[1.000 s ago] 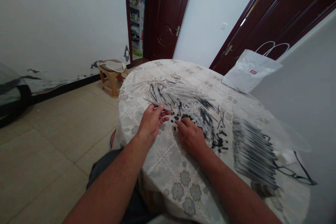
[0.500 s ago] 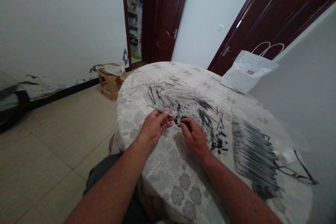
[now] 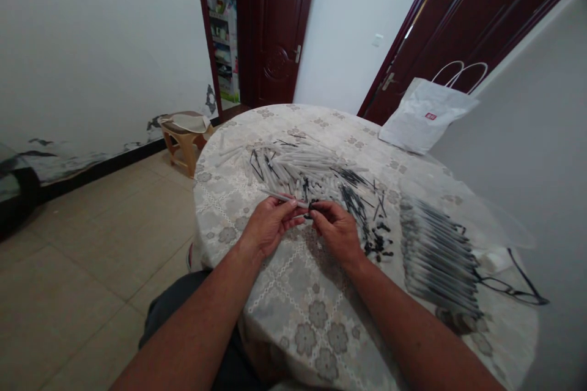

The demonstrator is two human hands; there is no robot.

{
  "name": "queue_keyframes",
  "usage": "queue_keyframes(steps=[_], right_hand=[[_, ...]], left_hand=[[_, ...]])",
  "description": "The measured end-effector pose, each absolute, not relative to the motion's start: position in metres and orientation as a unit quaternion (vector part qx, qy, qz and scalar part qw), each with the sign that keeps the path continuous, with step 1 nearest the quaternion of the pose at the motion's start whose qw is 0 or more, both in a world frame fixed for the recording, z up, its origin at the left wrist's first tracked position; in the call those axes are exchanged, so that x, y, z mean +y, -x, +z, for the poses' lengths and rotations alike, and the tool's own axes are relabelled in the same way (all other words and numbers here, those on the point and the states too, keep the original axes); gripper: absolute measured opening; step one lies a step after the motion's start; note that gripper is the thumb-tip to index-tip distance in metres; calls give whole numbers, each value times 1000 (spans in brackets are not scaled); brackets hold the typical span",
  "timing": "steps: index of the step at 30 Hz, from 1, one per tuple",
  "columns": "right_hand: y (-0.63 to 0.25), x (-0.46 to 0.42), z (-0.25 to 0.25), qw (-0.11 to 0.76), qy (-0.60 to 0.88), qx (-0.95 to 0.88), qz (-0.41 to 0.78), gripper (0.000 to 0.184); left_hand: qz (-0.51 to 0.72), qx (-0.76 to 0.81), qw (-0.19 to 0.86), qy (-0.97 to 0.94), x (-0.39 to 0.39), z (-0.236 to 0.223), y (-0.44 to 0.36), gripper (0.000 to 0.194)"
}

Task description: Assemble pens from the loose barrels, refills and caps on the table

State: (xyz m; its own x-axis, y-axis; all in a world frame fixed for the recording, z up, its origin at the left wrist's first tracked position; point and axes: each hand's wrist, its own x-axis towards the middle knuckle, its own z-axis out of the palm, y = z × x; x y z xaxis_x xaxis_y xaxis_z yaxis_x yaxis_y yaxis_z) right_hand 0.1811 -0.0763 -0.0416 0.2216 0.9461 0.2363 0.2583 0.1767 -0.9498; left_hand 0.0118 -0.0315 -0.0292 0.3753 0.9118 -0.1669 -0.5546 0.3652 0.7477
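My left hand [image 3: 270, 223] pinches a slim whitish pen barrel [image 3: 301, 203], which points toward my right hand. In the fingertips of my right hand [image 3: 339, 229] is a small black pen part [image 3: 312, 206], right at the barrel's end; whether it has entered the barrel I cannot tell. Just beyond both hands lies a heap of whitish barrels [image 3: 302, 162]. Thin black refills [image 3: 353, 201] are strewn to the right of that heap, and small black parts [image 3: 380, 243] lie loose beside my right wrist.
A row of filled pens [image 3: 435, 256] lies on the table's right side, with eyeglasses [image 3: 504, 287] beside it. A white paper bag [image 3: 424, 116] stands at the back right. Patterned cloth [image 3: 321, 342] covers the round table. A stool [image 3: 183, 143] stands beyond its left edge.
My right hand has moved left to my left hand, bringing the small black part to the barrel's end. The whole view has shifted slightly.
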Motion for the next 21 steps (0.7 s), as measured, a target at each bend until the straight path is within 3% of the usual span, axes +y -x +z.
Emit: queue_keyframes(steps=[21], right_hand=[[-182, -78, -43, 538, 553, -579, 263, 19]], left_hand=[[474, 305, 758, -328, -33, -32, -12, 29]])
